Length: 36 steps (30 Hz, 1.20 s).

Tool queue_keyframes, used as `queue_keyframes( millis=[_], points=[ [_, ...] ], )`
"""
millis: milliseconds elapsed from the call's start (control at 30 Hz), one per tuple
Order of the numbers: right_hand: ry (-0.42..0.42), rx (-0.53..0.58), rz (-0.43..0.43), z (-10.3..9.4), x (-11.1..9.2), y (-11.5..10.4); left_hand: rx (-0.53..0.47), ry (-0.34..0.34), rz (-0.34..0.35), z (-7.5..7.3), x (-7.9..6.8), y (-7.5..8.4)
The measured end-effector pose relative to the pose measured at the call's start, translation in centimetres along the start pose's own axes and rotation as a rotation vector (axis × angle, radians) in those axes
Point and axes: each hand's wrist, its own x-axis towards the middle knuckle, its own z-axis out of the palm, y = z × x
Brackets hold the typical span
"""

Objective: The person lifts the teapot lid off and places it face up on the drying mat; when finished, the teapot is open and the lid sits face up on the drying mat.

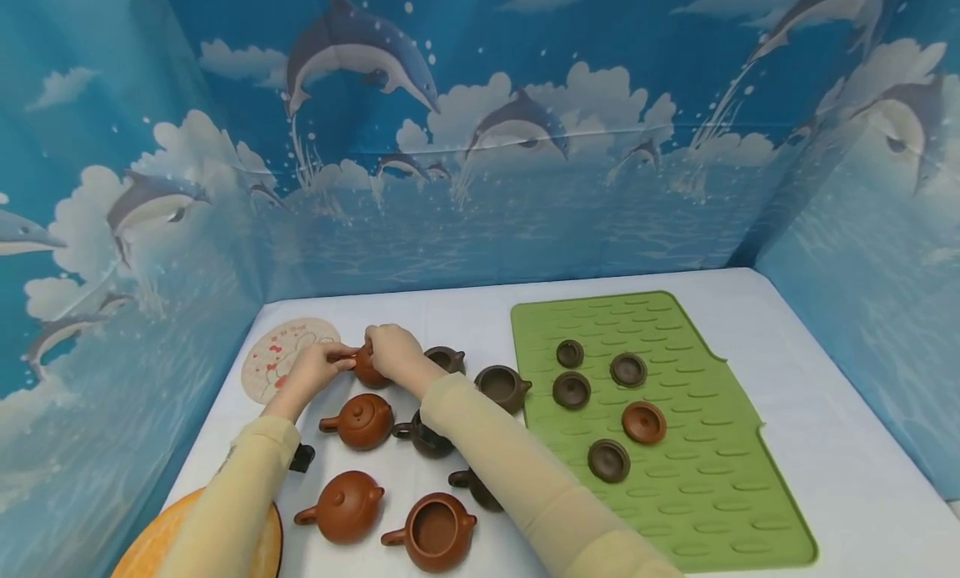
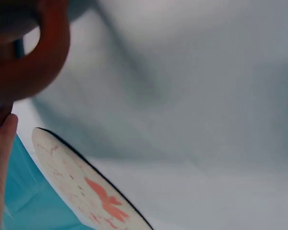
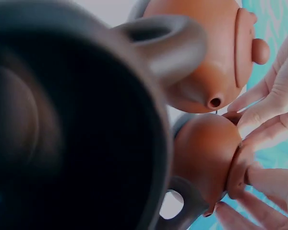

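At the far left of the table my left hand [image 1: 318,378] pinches the handle of a small reddish-brown clay teapot [image 1: 367,371]. My right hand [image 1: 397,357] reaches over it from the right. In the right wrist view its fingers pinch the knob of the lid [image 3: 237,179], which sits at the teapot's mouth. Just nearer stands another lidded reddish-brown teapot [image 1: 365,421], and a third lidded one [image 1: 347,507] is closer to me. Dark lidless teapots [image 1: 501,386] stand beside my right forearm, which partly hides some of them. A lidless brown teapot [image 1: 442,559] sits at the front.
On the right, a green textured mat [image 1: 705,478] bears several loose lids, mostly dark, one reddish-brown lid [image 1: 643,422] among them. A round patterned mat [image 1: 262,361] lies by my left hand. An orange round object [image 1: 150,540] is at the front left, near a small black item [image 1: 302,458].
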Motion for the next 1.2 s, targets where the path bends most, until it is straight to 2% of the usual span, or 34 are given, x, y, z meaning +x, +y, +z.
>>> queue_keyframes(
  millis=[167, 333, 433, 600, 767, 900, 967, 1067, 1200],
  points=[
    [0.038, -0.006, -0.040, 0.5, 0.2, -0.1, 0.022, -0.017, -0.013, 0.0, 0.1, 0.2],
    [0.069, 0.019, -0.034, 0.2, -0.3, 0.8, 0.029, -0.032, -0.015, 0.3, 0.4, 0.8],
    [0.102, 0.151, -0.009, -0.8, -0.9, 1.7, 0.039, -0.025, -0.004, 0.3, 0.4, 0.8],
    [0.135, 0.552, 0.076, -4.3, -2.9, 4.9, 0.054, -0.015, 0.029, 0.0, 0.0, 0.5],
    [0.077, 1.032, 0.181, -7.2, -7.2, 11.2, 0.061, -0.013, 0.035, 0.1, -0.4, 0.3],
    [0.060, 1.297, 0.219, -8.7, -12.7, 18.2, 0.046, -0.033, 0.023, 0.0, -0.3, 0.0],
    [0.067, 1.381, 0.226, -9.2, -15.6, 22.1, 0.047, -0.039, 0.016, -0.2, -0.1, -0.1],
    [0.092, 1.447, 0.254, -9.5, -19.6, 27.1, 0.051, -0.051, 0.003, -0.3, 0.1, 0.0],
    [0.139, 1.476, 0.321, -9.2, -23.3, 31.8, 0.045, -0.048, 0.008, -0.1, 0.2, 0.2]
  ],
)
